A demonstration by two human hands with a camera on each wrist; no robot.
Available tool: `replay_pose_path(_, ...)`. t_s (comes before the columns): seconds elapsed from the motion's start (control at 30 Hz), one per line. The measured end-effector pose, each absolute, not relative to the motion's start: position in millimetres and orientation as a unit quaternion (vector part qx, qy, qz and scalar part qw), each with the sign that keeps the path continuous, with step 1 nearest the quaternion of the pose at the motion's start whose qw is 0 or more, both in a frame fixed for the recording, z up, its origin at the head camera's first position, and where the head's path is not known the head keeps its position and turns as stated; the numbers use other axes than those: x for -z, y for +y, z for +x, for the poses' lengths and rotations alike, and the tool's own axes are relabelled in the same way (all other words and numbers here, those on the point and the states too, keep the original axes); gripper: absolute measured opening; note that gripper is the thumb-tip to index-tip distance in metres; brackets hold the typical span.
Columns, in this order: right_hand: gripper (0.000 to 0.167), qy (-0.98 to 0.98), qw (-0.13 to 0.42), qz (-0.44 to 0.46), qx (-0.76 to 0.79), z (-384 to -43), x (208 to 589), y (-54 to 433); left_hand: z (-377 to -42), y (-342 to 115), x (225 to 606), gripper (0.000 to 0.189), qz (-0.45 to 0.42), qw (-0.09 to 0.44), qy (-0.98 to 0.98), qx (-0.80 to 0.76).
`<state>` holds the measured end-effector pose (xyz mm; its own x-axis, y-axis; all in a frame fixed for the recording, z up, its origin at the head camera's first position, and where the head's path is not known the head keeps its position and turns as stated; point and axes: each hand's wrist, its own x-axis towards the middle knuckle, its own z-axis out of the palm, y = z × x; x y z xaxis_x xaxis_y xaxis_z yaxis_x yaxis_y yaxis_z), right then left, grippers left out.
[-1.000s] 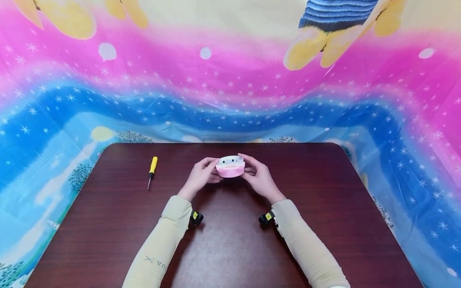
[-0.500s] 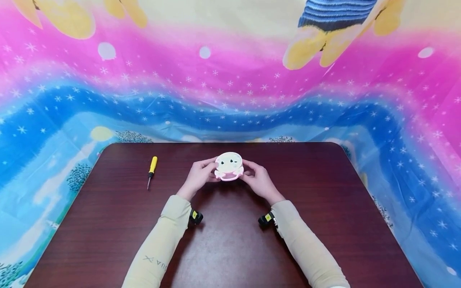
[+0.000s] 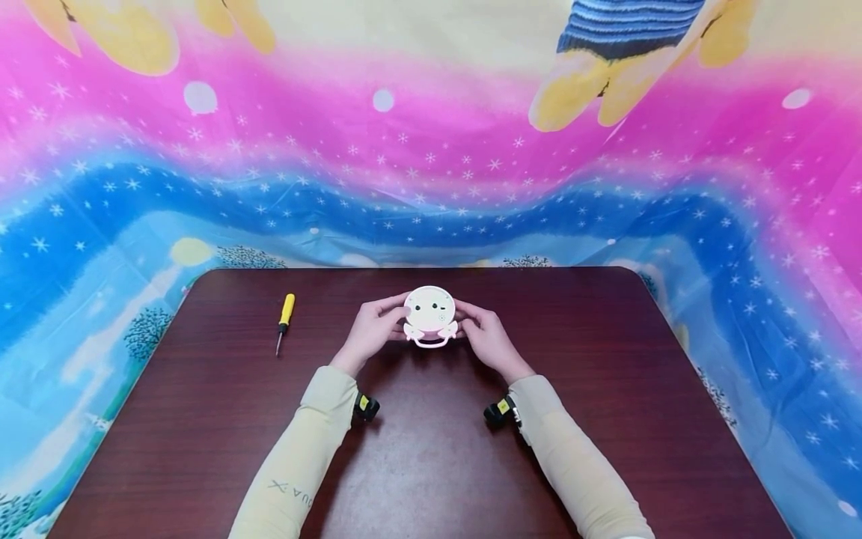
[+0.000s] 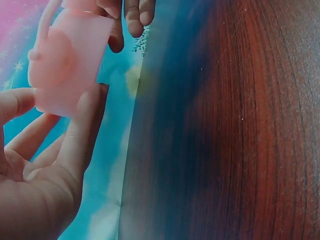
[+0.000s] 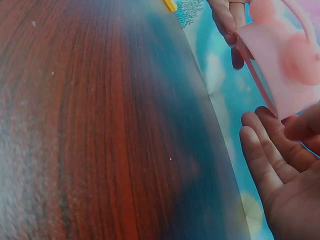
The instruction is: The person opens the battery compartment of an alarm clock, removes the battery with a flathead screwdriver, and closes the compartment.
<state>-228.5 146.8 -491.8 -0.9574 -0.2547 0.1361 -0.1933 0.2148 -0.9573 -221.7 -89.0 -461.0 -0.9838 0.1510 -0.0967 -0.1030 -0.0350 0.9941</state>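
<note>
A round pink alarm clock [image 3: 429, 308] with two bells and a loop handle is held over the far middle of the table. Its pale back, with dark knobs, faces the head camera; bells and handle point down toward the person. At its left side, my left hand [image 3: 372, 326] pinches the rim, thumb on the back. My right hand [image 3: 488, 337] holds the opposite side between thumb and fingers. The left wrist view shows the clock's pink side wall [image 4: 75, 60] close to the left thumb. The front of the clock is hidden from the head view.
A screwdriver [image 3: 285, 322] with a yellow and black handle lies on the dark wooden table [image 3: 431, 464], left of the hands. Behind the table hangs a colourful printed cloth [image 3: 431, 187]. Black wrist cameras sit at both cuffs.
The alarm clock has tilted between the hands: its pink side wall faced the head camera earlier, and now its pale back does, with the handle swung down toward the person. Both arms stay nearly in place.
</note>
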Motion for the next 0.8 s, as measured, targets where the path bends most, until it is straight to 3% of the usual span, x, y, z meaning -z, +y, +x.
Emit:
replay_pose_path(0.23,0.043,0.764,0.04,-0.107,0.635,-227,488,146,-224,-88,468,0.04,0.027,0.075,0.688,-0.721)
replay_pose_path(0.8,0.042,0.837,-0.01,-0.11,0.536,-224,491,145,-222,-85,471,0.043,0.057,0.096,0.71,-0.695)
